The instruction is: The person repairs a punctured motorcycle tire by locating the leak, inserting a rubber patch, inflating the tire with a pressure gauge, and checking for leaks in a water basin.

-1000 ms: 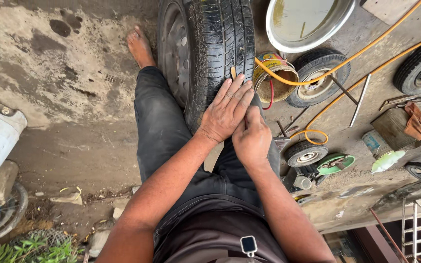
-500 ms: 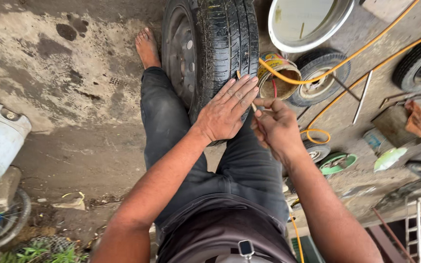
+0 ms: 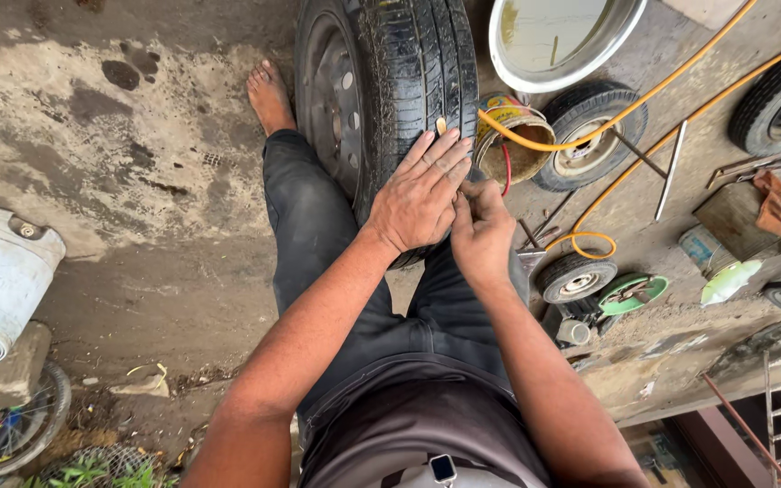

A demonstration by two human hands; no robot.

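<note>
Pressing one tyre (image 3: 409,81): two hands, left hand (image 3: 420,197); right hand (image 3: 483,233)

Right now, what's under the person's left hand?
The left hand lies flat on the tread of the big black tire. The right hand presses beside it. Whatever sits on the tread beneath the palm is covered.

Soft, even daylight, faint shadows, sharp focus, with wide-angle stretching at the edges.
</note>
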